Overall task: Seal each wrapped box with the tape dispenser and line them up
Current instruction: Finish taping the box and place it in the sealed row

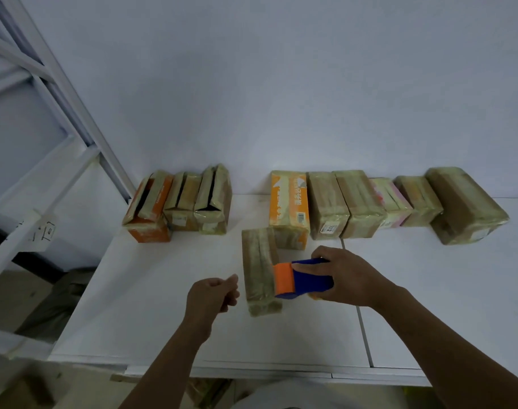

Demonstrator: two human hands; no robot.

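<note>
A tan wrapped box (259,270) lies lengthwise on the white table (151,305) in front of me. My right hand (347,277) grips a blue and orange tape dispenser (302,279), whose orange end touches the box's right side. My left hand (213,293) hovers just left of the box with fingers curled and nothing in it. Along the wall stands a row of several wrapped boxes (366,202), starting with an orange one (288,206). Three boxes with open top flaps (181,202) stand at the back left.
A white metal shelf frame (60,119) rises at the left beside the table. The table's front edge (251,369) runs close to my body. A seam (362,320) splits the tabletop right of my right hand. Brown items lie on the floor below.
</note>
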